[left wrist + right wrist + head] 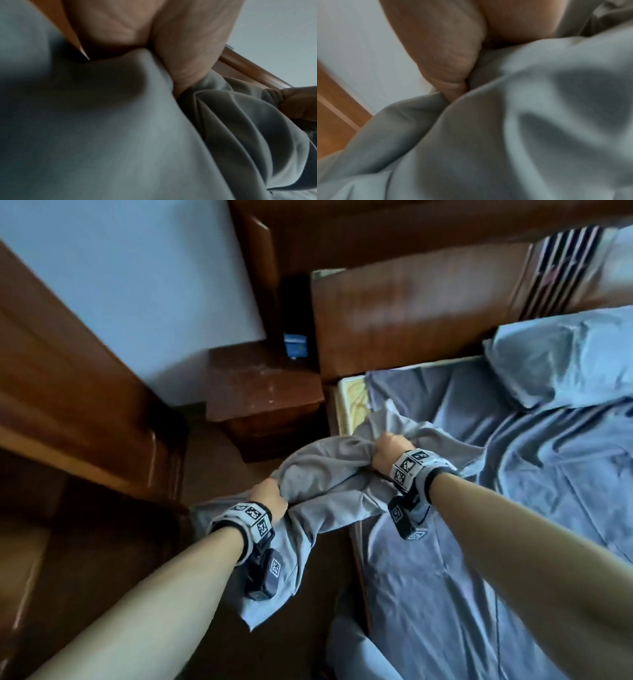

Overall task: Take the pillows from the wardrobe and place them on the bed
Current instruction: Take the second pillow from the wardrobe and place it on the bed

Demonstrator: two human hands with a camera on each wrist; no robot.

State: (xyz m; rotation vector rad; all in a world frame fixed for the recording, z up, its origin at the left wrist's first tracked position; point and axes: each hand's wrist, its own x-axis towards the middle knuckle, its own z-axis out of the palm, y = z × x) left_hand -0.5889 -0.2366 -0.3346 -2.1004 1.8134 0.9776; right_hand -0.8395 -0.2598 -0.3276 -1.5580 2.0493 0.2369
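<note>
A grey-blue pillow [329,474] hangs bunched between both hands, over the gap between the floor and the bed's left edge. My left hand [269,496] grips its near left end, and my right hand [390,448] grips its far right end. The left wrist view shows my left hand [185,54] clenched into the pillow [120,135]. In the right wrist view my right hand [447,54] is dug into the pillow [505,135]. A second pillow [561,361] in the same cloth lies at the head of the bed [513,508].
A dark wooden nightstand [263,392] stands between the wall and the headboard [404,316]. Brown wooden wardrobe panels [68,392] fill the left side. A dark object with a blue label [295,344] stands behind the nightstand. The bed sheet is wrinkled.
</note>
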